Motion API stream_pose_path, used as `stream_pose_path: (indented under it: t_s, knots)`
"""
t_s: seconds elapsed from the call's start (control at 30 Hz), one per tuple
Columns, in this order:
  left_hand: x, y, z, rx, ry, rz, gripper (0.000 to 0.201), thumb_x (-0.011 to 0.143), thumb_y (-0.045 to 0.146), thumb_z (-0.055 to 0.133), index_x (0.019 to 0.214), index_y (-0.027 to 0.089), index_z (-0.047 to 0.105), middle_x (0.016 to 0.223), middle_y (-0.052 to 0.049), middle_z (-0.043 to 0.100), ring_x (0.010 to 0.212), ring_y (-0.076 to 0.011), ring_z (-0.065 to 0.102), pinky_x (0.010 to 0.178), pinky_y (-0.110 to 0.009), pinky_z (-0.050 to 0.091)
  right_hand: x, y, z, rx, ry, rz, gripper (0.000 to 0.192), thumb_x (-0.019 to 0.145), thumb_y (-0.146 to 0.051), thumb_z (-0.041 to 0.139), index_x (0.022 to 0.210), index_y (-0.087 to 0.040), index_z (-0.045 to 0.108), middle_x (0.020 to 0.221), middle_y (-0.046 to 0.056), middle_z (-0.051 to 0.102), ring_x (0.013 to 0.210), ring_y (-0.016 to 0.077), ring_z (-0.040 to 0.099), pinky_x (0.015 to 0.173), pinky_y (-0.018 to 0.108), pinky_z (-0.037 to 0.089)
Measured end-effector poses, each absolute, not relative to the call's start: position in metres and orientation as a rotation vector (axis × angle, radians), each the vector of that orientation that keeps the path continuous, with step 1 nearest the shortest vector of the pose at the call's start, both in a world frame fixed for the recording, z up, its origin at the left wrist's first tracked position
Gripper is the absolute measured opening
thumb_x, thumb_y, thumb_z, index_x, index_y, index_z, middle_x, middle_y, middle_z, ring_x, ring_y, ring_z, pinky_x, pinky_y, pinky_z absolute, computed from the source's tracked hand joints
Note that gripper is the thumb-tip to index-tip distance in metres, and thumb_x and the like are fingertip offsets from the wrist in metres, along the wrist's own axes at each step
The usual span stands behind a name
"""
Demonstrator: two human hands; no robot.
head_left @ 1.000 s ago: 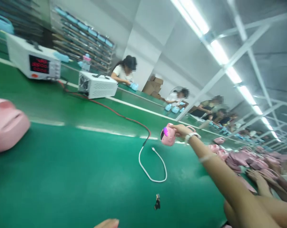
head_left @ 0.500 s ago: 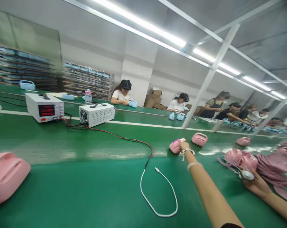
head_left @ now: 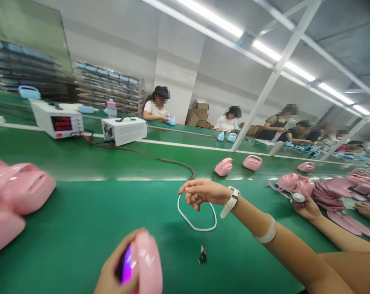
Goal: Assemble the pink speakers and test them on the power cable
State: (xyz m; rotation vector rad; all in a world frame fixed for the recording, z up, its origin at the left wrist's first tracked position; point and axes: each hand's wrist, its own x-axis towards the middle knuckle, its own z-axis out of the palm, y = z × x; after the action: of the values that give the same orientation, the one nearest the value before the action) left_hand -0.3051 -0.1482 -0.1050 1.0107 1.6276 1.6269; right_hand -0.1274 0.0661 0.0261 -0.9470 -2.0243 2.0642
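My left hand [head_left: 111,271] is wrapped round a glossy pink handled device [head_left: 149,261], whose screen or panel glows purple, at the bottom of the view. My right hand [head_left: 205,192], with a white watch on the wrist, hangs over the bench with nothing visible in it, its fingers loosely bent and pointing left. Below and behind it loops a white cable [head_left: 200,230]; the hand hides its plug. A small dark, gold-tinted piece [head_left: 202,255] shows beneath the loop, too blurred to name. Another pink device [head_left: 224,166] stands on the belt beyond my right hand.
Pink devices [head_left: 28,188] are piled at left. Two white power units [head_left: 125,130] stand across the belt. At right, a co-worker's hand [head_left: 307,208] holds a white round part near pink bags and straps [head_left: 328,194]. Several people work opposite, beyond a slanting post [head_left: 261,102].
My right hand has let go of the pink device on the belt and come back left over the cable. My left hand has entered, holding a lit pink device. The view has shifted.
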Motion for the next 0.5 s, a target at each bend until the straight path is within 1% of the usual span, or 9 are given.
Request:
stream_pose_path:
  t_s: [0.03, 0.07, 0.13, 0.17, 0.2, 0.23, 0.3, 0.37, 0.5]
  knots:
    - [-0.304, -0.135, -0.1, 1.045, 1.657, 1.626, 0.056, 0.059, 0.042, 0.067, 0.11, 0.019, 0.061, 0.118, -0.01, 0.066, 0.116, -0.037, 0.058, 0.104, -0.049, 0.045, -0.136, 0.051, 0.028, -0.861, -2.219, 2.022, 0.046, 0.073, -0.048, 0.072, 0.102, -0.014, 0.064, 0.074, 0.002, 0.066, 0.053, 0.0117, 0.058, 0.051, 0.024, 0.047]
    - [-0.302, -0.122, -0.096, 1.068, 1.689, 1.643, 0.056, 0.062, 0.04, 0.064, 0.112, 0.014, 0.059, 0.121, -0.014, 0.063, 0.118, -0.0363, 0.056, 0.107, -0.049, 0.042, -0.144, 0.039, 0.029, -0.799, -2.401, 1.887, 0.042, 0.076, -0.047, 0.069, 0.103, -0.015, 0.063, 0.073, 0.002, 0.065, 0.053, 0.0111, 0.058, 0.051, 0.023, 0.046]
    - [-0.297, -0.102, -0.088, 1.06, 1.699, 1.696, 0.06, 0.067, 0.04, 0.061, 0.116, 0.006, 0.054, 0.123, -0.019, 0.059, 0.117, -0.0346, 0.054, 0.107, -0.047, 0.04, -0.157, 0.022, 0.028, -0.804, -2.619, 1.444, 0.033, 0.081, -0.043, 0.065, 0.1, -0.016, 0.062, 0.069, 0.0, 0.064, 0.053, 0.0101, 0.056, 0.05, 0.021, 0.043]
    - [-0.295, -0.095, -0.086, 1.046, 1.677, 1.736, 0.06, 0.068, 0.039, 0.06, 0.116, 0.003, 0.053, 0.121, -0.021, 0.058, 0.114, -0.0339, 0.055, 0.106, -0.045, 0.04, -0.161, 0.016, 0.026, -0.836, -2.665, 1.251, 0.029, 0.082, -0.04, 0.064, 0.098, -0.015, 0.062, 0.067, 0.0, 0.062, 0.053, 0.0099, 0.055, 0.05, 0.021, 0.041]
    - [-0.292, -0.09, -0.084, 1.065, 1.664, 1.738, 0.057, 0.071, 0.037, 0.058, 0.116, 0.003, 0.052, 0.119, -0.019, 0.059, 0.113, -0.0313, 0.055, 0.104, -0.042, 0.041, -0.164, 0.013, 0.023, -0.867, -2.7, 1.131, 0.027, 0.083, -0.038, 0.063, 0.097, -0.015, 0.062, 0.066, 0.0, 0.062, 0.054, 0.0101, 0.054, 0.05, 0.021, 0.039]
    - [-0.289, -0.087, -0.084, 1.073, 1.654, 1.748, 0.053, 0.075, 0.035, 0.054, 0.118, 0.004, 0.051, 0.121, -0.018, 0.058, 0.114, -0.0292, 0.054, 0.105, -0.039, 0.04, -0.166, 0.011, 0.019, -0.892, -2.733, 1.087, 0.026, 0.084, -0.038, 0.062, 0.096, -0.015, 0.062, 0.067, 0.0, 0.062, 0.054, 0.0104, 0.054, 0.05, 0.021, 0.039]
    - [-0.285, -0.087, -0.085, 1.083, 1.638, 1.769, 0.05, 0.08, 0.033, 0.05, 0.119, 0.003, 0.05, 0.123, -0.017, 0.056, 0.117, -0.0281, 0.052, 0.106, -0.037, 0.038, -0.169, 0.01, 0.012, -0.896, -2.769, 1.188, 0.029, 0.085, -0.041, 0.06, 0.093, -0.014, 0.061, 0.069, 0.001, 0.062, 0.054, 0.0108, 0.055, 0.05, 0.021, 0.039]
    - [-0.284, -0.09, -0.09, 1.071, 1.616, 1.798, 0.049, 0.082, 0.033, 0.049, 0.12, 0.003, 0.05, 0.125, -0.017, 0.055, 0.119, -0.0288, 0.05, 0.107, -0.038, 0.035, -0.171, 0.011, 0.006, -0.847, -2.732, 1.408, 0.035, 0.083, -0.049, 0.059, 0.086, -0.014, 0.059, 0.067, 0.002, 0.061, 0.053, 0.0107, 0.054, 0.049, 0.022, 0.039]
    - [-0.288, -0.085, -0.104, 1.001, 1.547, 1.852, 0.041, 0.078, 0.029, 0.051, 0.115, 0.01, 0.053, 0.119, -0.013, 0.057, 0.113, -0.0274, 0.052, 0.105, -0.04, 0.037, -0.178, 0.015, 0.001, -0.897, -2.532, 1.777, 0.044, 0.07, -0.056, 0.071, 0.072, -0.015, 0.053, 0.051, -0.003, 0.053, 0.042, 0.0074, 0.046, 0.042, 0.019, 0.032]
